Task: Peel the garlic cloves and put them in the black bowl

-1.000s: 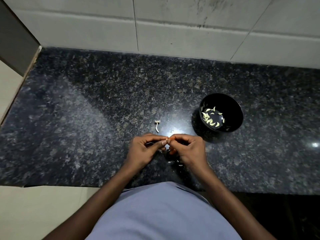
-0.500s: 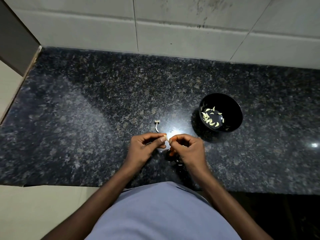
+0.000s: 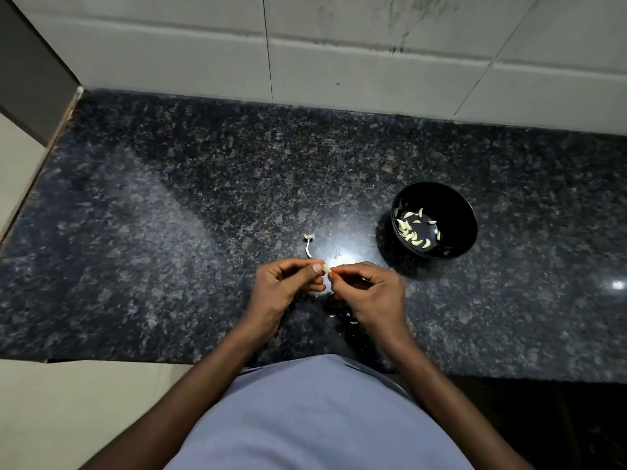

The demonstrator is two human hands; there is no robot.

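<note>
A small pale garlic clove [image 3: 326, 269] sits between the fingertips of both hands, just above the counter's front half. My left hand [image 3: 283, 285] pinches it with thumb and curled fingers. My right hand [image 3: 369, 293] pinches its other end, fingers curled. The black bowl [image 3: 454, 205] stands to the right of my hands and holds several peeled cloves [image 3: 414, 232]. Bits of garlic skin [image 3: 346, 317] lie on the counter under my right hand, mostly hidden.
A bare garlic stem with its root end [image 3: 308, 245] lies on the dark speckled granite counter [image 3: 169, 232] just beyond my left hand. A tiled wall [image 3: 339, 62] bounds the back. The counter's front edge runs close to my body.
Both hands stay together over the same spot, with small finger shifts on the clove. The bowl and the stem have not moved.
</note>
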